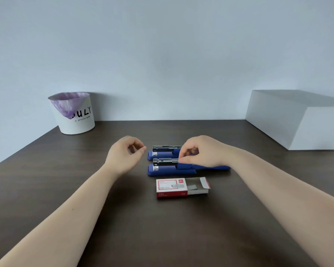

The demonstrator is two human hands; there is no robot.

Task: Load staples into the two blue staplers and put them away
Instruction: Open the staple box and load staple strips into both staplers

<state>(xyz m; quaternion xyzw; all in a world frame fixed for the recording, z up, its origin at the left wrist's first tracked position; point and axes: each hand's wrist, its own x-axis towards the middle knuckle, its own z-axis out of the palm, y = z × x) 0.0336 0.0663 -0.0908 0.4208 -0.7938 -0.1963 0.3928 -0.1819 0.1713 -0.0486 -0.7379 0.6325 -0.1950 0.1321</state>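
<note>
Spanning the foreground, dark wood-grain bench [66, 189] meets a pale wall. Two blue staplers [170, 168] lie open mid-bench; right hand [201, 151] fingers pinch the nearer magazine, left hand [125, 153] loosely curled, empty.

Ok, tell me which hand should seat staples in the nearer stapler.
Right. The right hand is pinched at the nearer stapler's open magazine; the left hand hovers off to its side.

Soft, even daylight is filling the scene, and nothing is glaring. Faint shadows are falling under both forearms onto the dark table [46, 170]. The wide lens is bending the table edges outward, and fine print is blurring slightly.
</note>
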